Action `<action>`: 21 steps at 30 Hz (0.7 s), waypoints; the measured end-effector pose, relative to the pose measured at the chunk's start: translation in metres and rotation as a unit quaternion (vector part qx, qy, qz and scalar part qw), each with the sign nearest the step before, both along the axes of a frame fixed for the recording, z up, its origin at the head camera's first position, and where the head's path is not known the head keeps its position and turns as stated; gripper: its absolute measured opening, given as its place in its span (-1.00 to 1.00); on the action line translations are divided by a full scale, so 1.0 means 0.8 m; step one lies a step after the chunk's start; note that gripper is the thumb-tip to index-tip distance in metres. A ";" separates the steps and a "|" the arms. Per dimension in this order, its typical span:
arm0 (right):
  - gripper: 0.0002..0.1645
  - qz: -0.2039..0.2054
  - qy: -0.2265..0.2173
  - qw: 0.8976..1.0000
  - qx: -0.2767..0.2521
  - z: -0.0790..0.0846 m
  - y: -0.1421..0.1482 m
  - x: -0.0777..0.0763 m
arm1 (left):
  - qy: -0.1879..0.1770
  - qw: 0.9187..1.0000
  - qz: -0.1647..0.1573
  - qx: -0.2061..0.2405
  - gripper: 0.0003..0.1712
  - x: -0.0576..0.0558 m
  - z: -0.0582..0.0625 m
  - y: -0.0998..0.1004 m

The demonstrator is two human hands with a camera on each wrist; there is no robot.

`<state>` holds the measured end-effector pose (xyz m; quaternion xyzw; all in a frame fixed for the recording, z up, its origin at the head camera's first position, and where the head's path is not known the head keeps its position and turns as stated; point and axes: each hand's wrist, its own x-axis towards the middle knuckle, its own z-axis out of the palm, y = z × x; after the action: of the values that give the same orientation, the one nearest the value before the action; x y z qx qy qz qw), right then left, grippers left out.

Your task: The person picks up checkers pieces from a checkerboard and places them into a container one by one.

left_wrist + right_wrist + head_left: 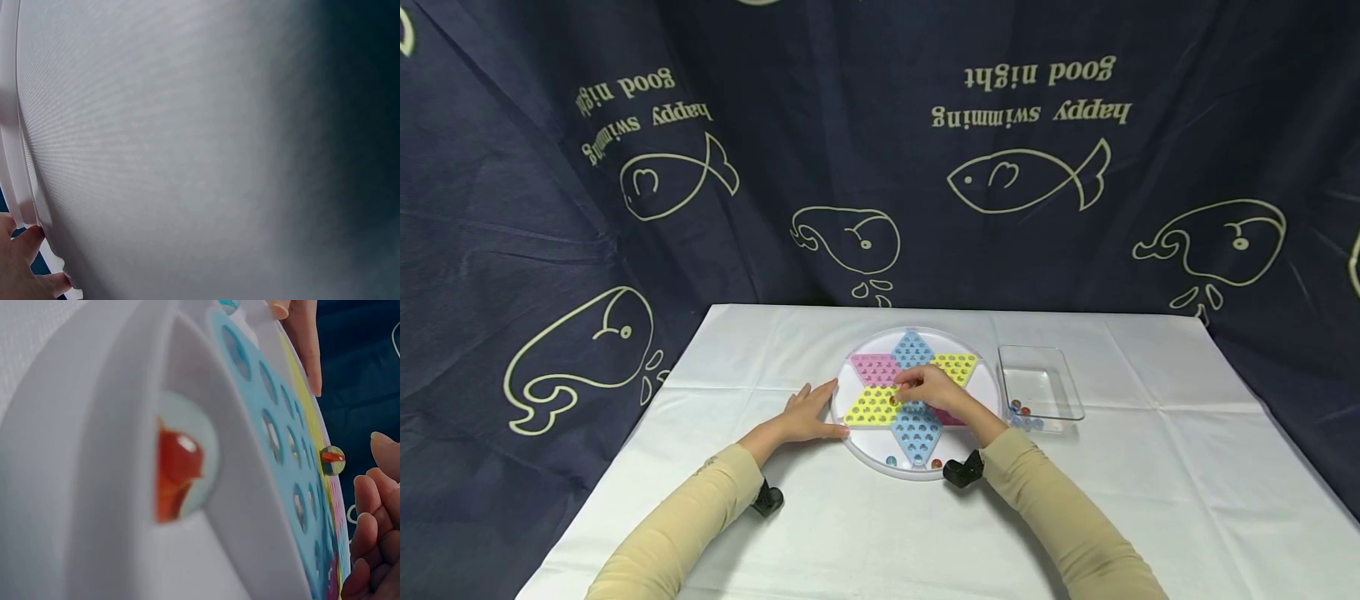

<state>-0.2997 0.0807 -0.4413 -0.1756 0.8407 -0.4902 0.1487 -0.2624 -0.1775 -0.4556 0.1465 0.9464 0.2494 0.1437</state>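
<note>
A round white Chinese checkers board (865,446) with a blue, pink and yellow star lies on the table. My left hand (807,414) rests at its left rim, fingers spread and thumb along the edge; the left wrist view catches only some fingers (25,250) by the rim. Over the star's middle is my right hand (931,387), its fingers loosely bent. Just off its fingertips, a clear marble with a red-orange core (332,460) sits on the board. Another red-orange marble (181,462) and a blue-green marble (891,461) lie in the near rim trough.
Right of the board stands a clear plastic box (1041,383) with several marbles (1024,417) in its near left corner. A white cloth (1150,500) covers the table. Behind hangs a dark blue curtain (865,125) with fish drawings.
</note>
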 end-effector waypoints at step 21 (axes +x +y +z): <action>-0.70 0.030 0.034 0.998 0.047 -0.014 -0.007 -0.002 | -0.003 1.000 -0.003 0.001 0.19 0.001 0.002 0.000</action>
<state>-0.3012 0.0751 -0.4526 -0.2099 0.8617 -0.4395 0.1423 -0.2614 -0.1774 -0.4543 0.1484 0.9453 0.2505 0.1474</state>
